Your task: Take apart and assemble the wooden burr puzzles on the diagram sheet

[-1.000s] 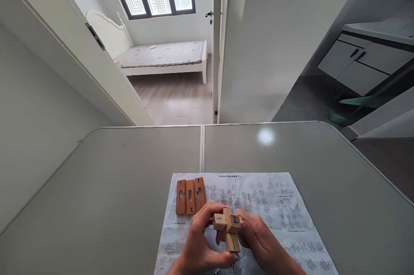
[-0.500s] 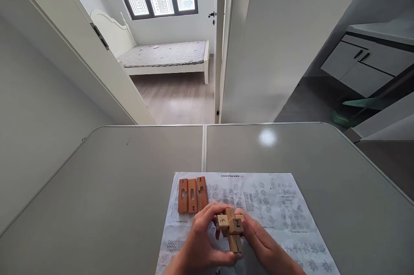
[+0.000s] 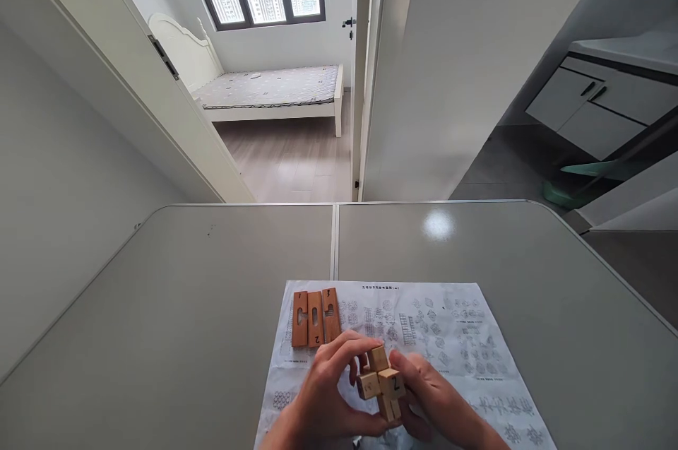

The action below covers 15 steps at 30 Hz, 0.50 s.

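Between my two hands is a light wooden burr puzzle [image 3: 379,381], made of interlocking numbered blocks; a 2 shows on the block facing right. My left hand [image 3: 331,386] grips it from the left, index finger at its top and thumb at its bottom. From the right side, my right hand [image 3: 437,397] holds it, with the thumb near the upper right block and the other fingers partly hidden below. Beyond my left hand, three reddish-brown slotted wooden pieces [image 3: 316,318] lie side by side, numbered 1, 2 and 3.
Under the hands a printed sheet of small diagrams [image 3: 460,337] lies on the grey table [image 3: 174,323]. A seam [image 3: 334,241] divides the tabletop. Past the far edge are a doorway, a bed [image 3: 270,90] and a window; cabinets [image 3: 604,100] stand at the right.
The wooden puzzle has turned and tilted in my hands, and the block marked 1 no longer faces me. My right hand has shifted slightly downward. The three brown pieces stay put.
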Tool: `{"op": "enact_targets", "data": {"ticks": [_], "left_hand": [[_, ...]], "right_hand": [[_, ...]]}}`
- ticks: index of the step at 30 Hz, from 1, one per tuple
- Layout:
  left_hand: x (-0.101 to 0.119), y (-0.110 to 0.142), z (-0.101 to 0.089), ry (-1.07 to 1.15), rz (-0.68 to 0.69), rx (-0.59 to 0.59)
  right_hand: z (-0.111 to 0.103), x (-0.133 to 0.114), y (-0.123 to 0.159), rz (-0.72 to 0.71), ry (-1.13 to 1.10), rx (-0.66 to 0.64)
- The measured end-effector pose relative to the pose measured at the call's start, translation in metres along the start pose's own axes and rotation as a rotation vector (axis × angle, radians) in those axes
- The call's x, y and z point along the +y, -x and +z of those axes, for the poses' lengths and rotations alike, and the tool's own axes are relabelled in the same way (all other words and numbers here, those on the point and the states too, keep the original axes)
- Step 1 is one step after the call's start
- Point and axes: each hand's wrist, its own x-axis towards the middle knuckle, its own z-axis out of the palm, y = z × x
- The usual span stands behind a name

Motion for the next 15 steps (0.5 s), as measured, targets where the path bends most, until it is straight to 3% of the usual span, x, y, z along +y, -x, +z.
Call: {"op": "enact_targets", "data": {"ticks": [7, 10, 15], "left_hand": [[-0.002, -0.001, -0.008, -0.149, 0.021, -0.001], [-0.004, -0.003, -0.011, -0.224, 0.006, 0.110], [-0.010, -0.008, -0.018, -0.539, -0.042, 0.337]], "right_hand": [[-0.001, -0.006, 0.001, -0.052, -0.155, 0.077], [-0.003, -0.011, -0.002, -0.090, -0.346, 0.161], [-0.013, -0.018, -0.009, -0.193, -0.637, 0.396]]}}
